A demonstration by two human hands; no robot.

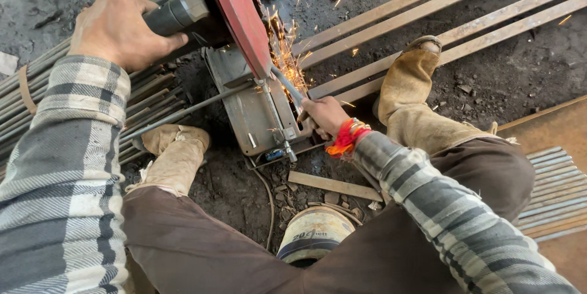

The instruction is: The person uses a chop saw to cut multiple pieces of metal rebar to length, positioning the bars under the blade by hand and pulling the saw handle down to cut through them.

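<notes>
Left hand [119,28] fully closed on saw handle [177,12]; right hand [324,116] clamps thin rod [183,112] beside the sparks [284,55]: stiff, probably hot near the cut.

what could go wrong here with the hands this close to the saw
Sparks fly off the cut right above the bare right hand gripping the thin metal rod, so burns seem likely. That hand sits close to the red blade guard; a slip might bring its fingers to the blade. The loose orange wrist thread may catch or singe. The left hand presses the saw handle down.
</notes>
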